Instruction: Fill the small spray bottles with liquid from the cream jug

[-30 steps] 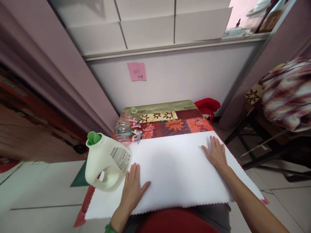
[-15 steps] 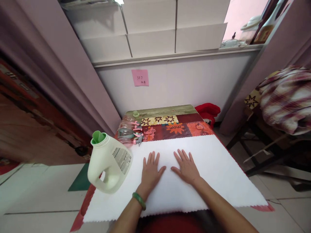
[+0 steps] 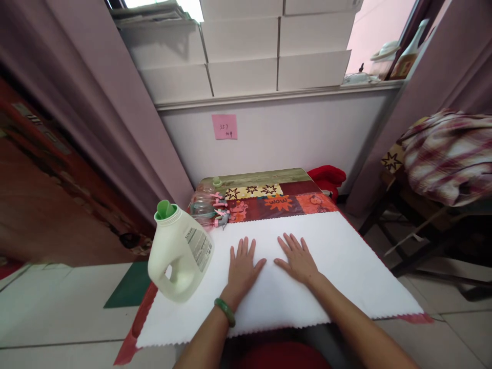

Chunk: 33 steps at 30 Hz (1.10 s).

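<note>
A white cloth (image 3: 346,271) with zigzag edges lies spread over a small table covered by a red patterned tablecloth (image 3: 277,202). My left hand (image 3: 241,266) rests flat on the cloth near its middle, fingers spread, a green bangle on the wrist. My right hand (image 3: 296,259) lies flat beside it, fingers apart, a short gap between the two hands. Neither hand holds anything. A pale green detergent jug (image 3: 180,253) with a green spout stands on the cloth's left edge, left of my left hand.
A clear plastic bottle (image 3: 203,207) with pink clips lies at the table's back left. A pink sticky note (image 3: 224,126) hangs on the wall behind. A red object (image 3: 327,177) sits behind the table's right corner. A chair with a plaid cloth (image 3: 446,154) stands to the right.
Both hands slid from the cloth's outer sides in to its middle and now lie side by side. Over the last half second they barely moved; the view shifted slightly.
</note>
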Each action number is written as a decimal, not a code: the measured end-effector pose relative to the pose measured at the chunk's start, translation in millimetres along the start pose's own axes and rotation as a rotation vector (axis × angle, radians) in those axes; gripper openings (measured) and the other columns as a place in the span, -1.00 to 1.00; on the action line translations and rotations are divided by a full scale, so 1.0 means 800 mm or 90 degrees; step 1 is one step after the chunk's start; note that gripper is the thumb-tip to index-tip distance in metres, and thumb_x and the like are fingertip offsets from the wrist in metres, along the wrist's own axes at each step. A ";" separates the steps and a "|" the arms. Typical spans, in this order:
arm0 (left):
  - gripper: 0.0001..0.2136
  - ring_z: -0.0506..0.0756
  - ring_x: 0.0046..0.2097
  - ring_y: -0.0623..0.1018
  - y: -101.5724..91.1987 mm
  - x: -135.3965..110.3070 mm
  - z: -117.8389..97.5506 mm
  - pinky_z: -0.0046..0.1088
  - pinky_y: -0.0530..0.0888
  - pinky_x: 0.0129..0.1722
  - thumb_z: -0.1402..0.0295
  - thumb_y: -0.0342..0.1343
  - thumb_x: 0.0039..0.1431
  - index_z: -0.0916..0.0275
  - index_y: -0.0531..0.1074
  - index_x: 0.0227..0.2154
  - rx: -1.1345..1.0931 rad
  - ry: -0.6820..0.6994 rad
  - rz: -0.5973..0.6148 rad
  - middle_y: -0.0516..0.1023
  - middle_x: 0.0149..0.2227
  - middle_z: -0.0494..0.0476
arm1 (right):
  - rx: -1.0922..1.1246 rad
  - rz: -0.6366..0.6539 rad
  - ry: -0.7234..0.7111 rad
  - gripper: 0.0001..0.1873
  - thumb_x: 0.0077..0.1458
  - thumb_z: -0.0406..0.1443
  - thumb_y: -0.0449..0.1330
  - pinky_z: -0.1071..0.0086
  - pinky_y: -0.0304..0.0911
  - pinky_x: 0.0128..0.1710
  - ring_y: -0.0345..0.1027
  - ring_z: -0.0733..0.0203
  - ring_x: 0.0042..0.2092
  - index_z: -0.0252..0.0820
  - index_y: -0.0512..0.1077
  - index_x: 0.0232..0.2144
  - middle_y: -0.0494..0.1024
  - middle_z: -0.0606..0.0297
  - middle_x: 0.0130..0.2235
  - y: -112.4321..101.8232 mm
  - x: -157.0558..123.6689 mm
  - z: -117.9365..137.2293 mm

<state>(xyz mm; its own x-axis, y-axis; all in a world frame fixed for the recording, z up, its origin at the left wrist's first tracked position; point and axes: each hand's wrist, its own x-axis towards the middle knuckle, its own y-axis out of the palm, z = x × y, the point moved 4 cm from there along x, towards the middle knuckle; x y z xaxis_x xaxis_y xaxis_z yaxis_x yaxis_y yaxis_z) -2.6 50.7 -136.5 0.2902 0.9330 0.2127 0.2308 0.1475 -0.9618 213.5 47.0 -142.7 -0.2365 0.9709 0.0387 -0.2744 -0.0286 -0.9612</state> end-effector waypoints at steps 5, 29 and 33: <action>-0.37 0.34 0.42 0.18 -0.005 0.005 0.012 0.16 0.09 0.35 -0.01 -0.19 0.41 0.34 0.22 0.35 -0.061 -0.027 0.014 0.22 0.39 0.40 | 0.075 0.000 0.016 -0.16 0.35 0.17 -0.22 -0.13 -0.33 0.44 -0.21 -0.07 0.49 -0.18 -0.06 0.46 0.01 0.08 0.47 -0.009 -0.002 -0.009; -0.59 0.31 0.19 0.48 -0.062 0.034 -0.013 -0.05 0.32 0.22 0.10 -0.05 0.35 0.30 0.51 -0.02 -0.326 -0.073 -0.089 0.56 0.09 0.42 | 0.448 -0.119 0.035 -0.32 0.34 0.13 -0.12 0.01 0.20 0.25 0.42 -0.08 0.18 -0.20 0.50 0.08 0.56 -0.01 0.13 -0.063 0.017 0.058; -0.56 0.15 -0.22 0.58 -0.091 0.061 -0.022 -0.28 0.48 -0.15 0.00 -0.16 0.37 0.19 0.47 -0.37 -0.460 -0.109 -0.151 0.59 -0.33 0.19 | 0.801 -0.171 0.145 -0.27 0.25 0.26 -0.11 0.26 0.46 -0.24 0.55 0.10 -0.31 -0.19 0.53 -0.32 0.63 0.12 -0.34 -0.091 0.041 0.060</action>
<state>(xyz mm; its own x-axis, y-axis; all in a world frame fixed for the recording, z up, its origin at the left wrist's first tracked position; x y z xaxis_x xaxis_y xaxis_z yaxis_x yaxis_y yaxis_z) 11.6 79.9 -53.3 0.0237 0.9493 0.3133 0.8342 0.1540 -0.5295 181.4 69.2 -58.3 0.0890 0.9958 0.0222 -0.9959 0.0893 -0.0138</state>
